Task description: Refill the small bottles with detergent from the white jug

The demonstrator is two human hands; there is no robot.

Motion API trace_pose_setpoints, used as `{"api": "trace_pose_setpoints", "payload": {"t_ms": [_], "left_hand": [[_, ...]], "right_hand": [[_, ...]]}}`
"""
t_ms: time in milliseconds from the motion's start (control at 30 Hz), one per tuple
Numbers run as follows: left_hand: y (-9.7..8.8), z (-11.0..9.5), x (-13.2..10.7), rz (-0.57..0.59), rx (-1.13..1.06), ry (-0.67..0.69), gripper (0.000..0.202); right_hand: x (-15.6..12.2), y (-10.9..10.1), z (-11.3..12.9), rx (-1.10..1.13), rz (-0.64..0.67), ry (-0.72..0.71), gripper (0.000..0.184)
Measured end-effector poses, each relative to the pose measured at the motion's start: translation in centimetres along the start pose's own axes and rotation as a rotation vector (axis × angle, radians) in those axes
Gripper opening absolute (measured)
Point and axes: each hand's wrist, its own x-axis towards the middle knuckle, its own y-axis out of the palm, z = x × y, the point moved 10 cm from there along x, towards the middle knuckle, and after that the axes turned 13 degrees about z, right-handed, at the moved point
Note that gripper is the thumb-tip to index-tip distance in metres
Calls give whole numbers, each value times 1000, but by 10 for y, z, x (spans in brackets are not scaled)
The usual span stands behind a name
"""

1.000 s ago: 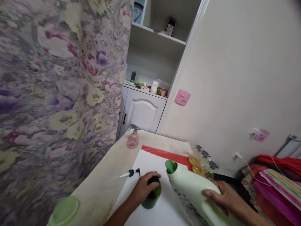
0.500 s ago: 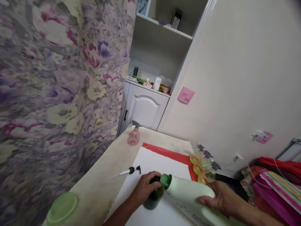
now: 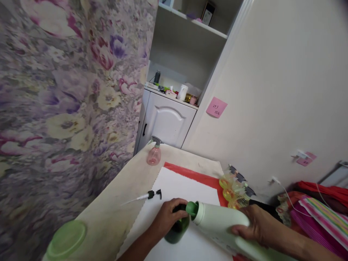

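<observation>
My left hand [image 3: 166, 218] is wrapped round a small dark green bottle [image 3: 177, 230] standing on a white sheet [image 3: 179, 188]. My right hand [image 3: 254, 227] grips a big pale green jug [image 3: 220, 225], tipped over so its green spout [image 3: 191, 208] rests right at the small bottle's mouth. A black pump head with a long white tube [image 3: 148, 196] lies on the sheet just left of my left hand.
A pink spray bottle [image 3: 153, 152] stands at the table's far edge. A green lid [image 3: 66, 239] sits at the near left. Yellow plastic pieces [image 3: 232, 188] lie by the wall. A floral curtain [image 3: 67, 90] hangs on the left, and striped cloth [image 3: 320, 214] lies at the right.
My right hand has tipped the jug down and left, bringing its spout from above the table to the small bottle's mouth. My left hand has stayed on the bottle.
</observation>
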Motion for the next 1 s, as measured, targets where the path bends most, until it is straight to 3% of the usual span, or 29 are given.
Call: {"api": "trace_pose_setpoints", "payload": {"t_ms": [333, 1000], "left_hand": [[1, -4, -1, 5, 12, -1, 24], [5, -18, -4, 20, 109, 52, 19]], "right_hand": [[2, -7, -2, -231, -10, 4, 53], [-1, -13, 2, -278, 4, 26, 48]]}}
